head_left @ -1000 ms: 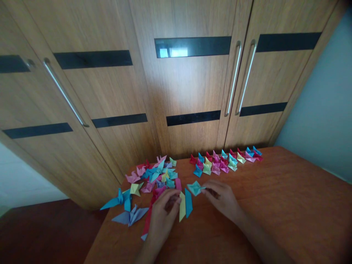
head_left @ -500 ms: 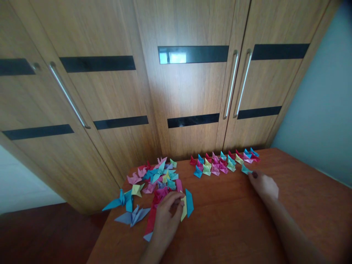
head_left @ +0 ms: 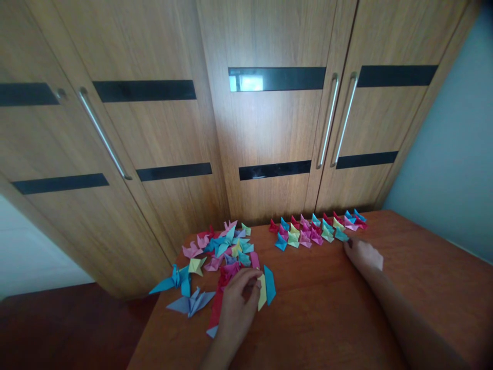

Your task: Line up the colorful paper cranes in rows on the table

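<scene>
My right hand (head_left: 364, 254) is closed in a pinch at the near edge of a small teal folded-paper piece (head_left: 341, 234), at the right end of the front row. Beside it stand several similar pieces in rows, among them a green one (head_left: 327, 233) and a magenta one (head_left: 316, 235). My left hand (head_left: 239, 303) rests low over the left heap, its fingers curled toward the thumb; whatever they hold is hidden. Touching its fingertips is a yellow folded strip (head_left: 262, 292), with a blue strip (head_left: 270, 285) alongside. Red folded paper (head_left: 216, 308) lies partly under that hand.
Left of the rows lies a heap of paper cranes, including a teal crane (head_left: 226, 241) and pink crane (head_left: 192, 250). A blue crane (head_left: 176, 279) and lavender crane (head_left: 191, 303) sit near the left edge of the wooden table (head_left: 319, 318). A wardrobe (head_left: 269, 123) stands behind.
My right hand has moved slightly left and forward, bringing the teal piece up against the end of the front row. My left hand stays by the strips; the view has shifted a little.
</scene>
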`<state>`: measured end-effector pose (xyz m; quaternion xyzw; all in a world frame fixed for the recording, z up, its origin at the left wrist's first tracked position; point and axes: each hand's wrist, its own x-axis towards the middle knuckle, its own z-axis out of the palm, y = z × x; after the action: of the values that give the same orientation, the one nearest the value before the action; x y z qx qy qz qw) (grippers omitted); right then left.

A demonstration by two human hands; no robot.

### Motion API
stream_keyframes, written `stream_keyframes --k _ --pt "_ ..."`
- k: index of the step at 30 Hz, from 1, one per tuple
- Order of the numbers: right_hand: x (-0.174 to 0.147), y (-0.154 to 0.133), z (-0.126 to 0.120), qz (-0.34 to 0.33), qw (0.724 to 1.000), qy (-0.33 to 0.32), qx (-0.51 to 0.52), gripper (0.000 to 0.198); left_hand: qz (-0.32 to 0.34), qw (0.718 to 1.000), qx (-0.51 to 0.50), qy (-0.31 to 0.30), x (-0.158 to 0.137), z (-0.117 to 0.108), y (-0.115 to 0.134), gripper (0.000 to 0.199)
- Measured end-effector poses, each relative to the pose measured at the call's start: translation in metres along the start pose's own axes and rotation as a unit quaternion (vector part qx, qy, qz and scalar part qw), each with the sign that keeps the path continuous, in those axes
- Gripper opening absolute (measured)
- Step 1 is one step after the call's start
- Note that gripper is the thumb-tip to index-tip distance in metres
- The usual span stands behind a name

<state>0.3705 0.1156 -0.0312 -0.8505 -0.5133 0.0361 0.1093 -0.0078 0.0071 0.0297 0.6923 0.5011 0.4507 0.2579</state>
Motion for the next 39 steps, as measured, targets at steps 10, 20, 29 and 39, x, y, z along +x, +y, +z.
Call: stream_keyframes --k 10,20,29,39 --pt "0.005 -0.002 0.005 -0.001 1.000 0.012 0.004 0.043 0.004 1.000 0.006 -0.003 -0.001 -0.002 -0.003 0.020" --pt "-0.013 -0.001 -0.005 0.035 0.970 0.168 0.169 0.035 0.024 0.998 0.054 -0.008 0.000 -0.005 -0.003 0.022" --pt "-0.106 -0.109 0.001 -0.261 0.889 -0.051 0.373 0.019 0.050 0.978 0.199 0.041 0.014 -0.033 -0.026 0.022" --pt "-0.133 -0.118 0.015 -0.342 0.883 -0.104 0.304 0.018 -0.012 0.929 0.371 0.002 0.025 -0.070 -0.034 0.024"
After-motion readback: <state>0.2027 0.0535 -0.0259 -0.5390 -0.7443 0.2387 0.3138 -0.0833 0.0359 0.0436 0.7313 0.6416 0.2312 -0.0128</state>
